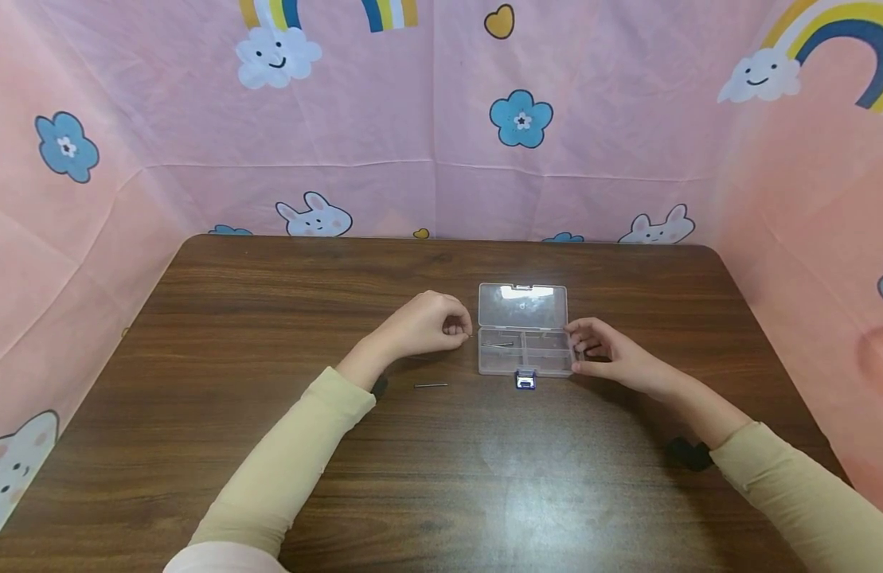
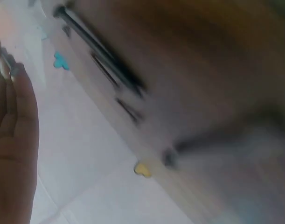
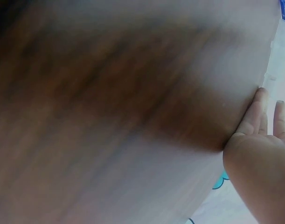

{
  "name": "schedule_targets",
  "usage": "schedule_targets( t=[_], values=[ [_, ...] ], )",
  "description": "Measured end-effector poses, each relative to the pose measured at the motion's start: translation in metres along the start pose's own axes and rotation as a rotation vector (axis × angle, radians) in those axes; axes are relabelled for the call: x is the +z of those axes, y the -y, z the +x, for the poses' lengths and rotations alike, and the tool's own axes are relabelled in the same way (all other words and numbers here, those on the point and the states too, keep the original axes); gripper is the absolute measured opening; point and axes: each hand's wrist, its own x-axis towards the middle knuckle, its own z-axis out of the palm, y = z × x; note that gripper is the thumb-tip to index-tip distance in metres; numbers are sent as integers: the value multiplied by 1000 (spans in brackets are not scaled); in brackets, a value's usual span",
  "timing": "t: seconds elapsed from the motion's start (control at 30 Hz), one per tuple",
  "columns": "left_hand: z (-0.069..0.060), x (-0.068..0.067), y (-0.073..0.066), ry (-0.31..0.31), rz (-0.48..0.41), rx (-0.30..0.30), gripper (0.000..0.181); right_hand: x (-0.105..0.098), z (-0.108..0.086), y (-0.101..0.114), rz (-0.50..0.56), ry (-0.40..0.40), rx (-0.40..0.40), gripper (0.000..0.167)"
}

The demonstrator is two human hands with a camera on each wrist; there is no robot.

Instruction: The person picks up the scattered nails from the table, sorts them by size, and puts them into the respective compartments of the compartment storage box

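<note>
Clerk: First entry, and its place?

Checker: One small, slim, silvery metal piece, sitting between the fingertips of the left hand, just left of the box. That hand is pinching it, the tips pressing together.

Clerk: And the box?

Checker: One clear plastic rectangular box with dividers, its clear plastic lid folding back at the far side, a blue-and-white tab projecting in front. One slim dark metal pin is lying in its left half; I cannot tell which row. The right hand is gripping the short right side, thumb and fingers spreading across it.

Clerk: Notes on handling?

Checker: In my judgement, the slim piece is calling for a light, firm pinch near one end, since it could be rolling free. The light box is probably wanting even side pressure, without tipping.

Clerk: Surface and room?

Checker: One headed grey metal nail is lying near the left wrist, on a dark brown wood-grain table. Pink printed cloth is hanging behind and at both sides, showing rainbows, clouds, blue flowers, rabbits and hearts. Pale yellow sleeves are covering the forearms.
</note>
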Motion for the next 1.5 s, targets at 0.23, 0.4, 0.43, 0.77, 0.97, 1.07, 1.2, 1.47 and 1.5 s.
schedule_targets(
  t=[0.23,0.4,0.43,0.77,0.97,1.07,1.2,1.47,1.5],
  values=[
    [17,10,-13,5,31,22,8,0,0,2,6,-1,-4,54],
    [25,16,-22,16,63,30,7,0,-1,1,8,3,-12,54],
    [26,17,-24,20,69,29,7,0,-1,1,6,3,-13,54],
    [33,25,-32,36,119,43,7,1,-2,0,-8,0,-12,54],
    [34,27,-35,48,141,33,6,1,-2,1,-12,1,-10,53],
    [34,29,-35,47,162,32,6,1,-2,1,-12,3,-1,53],
    [34,31,-36,31,194,46,7,2,-2,2,-10,5,3,54],
    [36,34,-37,32,216,51,8,1,-2,1,-4,13,-7,53],
    [37,34,-37,31,219,54,7,1,-2,1,-4,15,-6,53]
  ],
)
